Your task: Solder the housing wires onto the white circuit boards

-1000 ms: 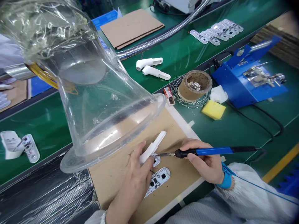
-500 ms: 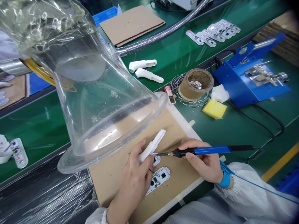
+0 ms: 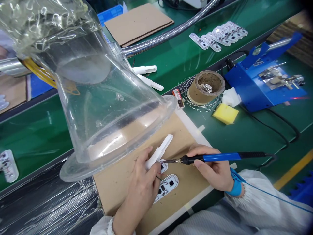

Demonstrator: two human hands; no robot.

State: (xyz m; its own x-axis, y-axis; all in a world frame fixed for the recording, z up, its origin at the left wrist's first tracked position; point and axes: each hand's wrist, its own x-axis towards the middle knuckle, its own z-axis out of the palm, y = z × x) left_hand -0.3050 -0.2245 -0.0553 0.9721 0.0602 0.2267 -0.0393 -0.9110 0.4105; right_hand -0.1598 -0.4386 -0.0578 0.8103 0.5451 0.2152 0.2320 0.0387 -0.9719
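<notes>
My left hand [image 3: 144, 181] is closed around a white plastic housing [image 3: 160, 151], which slants up and to the right over the cardboard [image 3: 193, 192]. Beneath its fingers lie two white circuit boards, a partly hidden upper one [image 3: 164, 167] and a lower one [image 3: 171, 183], with thin wires near the fingertips. My right hand [image 3: 212, 168] grips a blue and black soldering iron [image 3: 221, 157] like a pen. The iron's metal tip points left and reaches the upper board's edge beside the left fingers; exact contact cannot be made out.
A clear fume hood [image 3: 112, 130] hangs at the upper left. Beyond the cardboard are a solder coil [image 3: 183, 86], a round pot [image 3: 199, 94], a yellow sponge [image 3: 225, 114] and a blue iron stand [image 3: 246, 88]. Several boards [image 3: 220, 35] and two white housings [image 3: 150, 82] lie farther back.
Both hands, the held housing and the iron are nearly unchanged. On the green surface behind, the boards and loose white housings have shifted left.
</notes>
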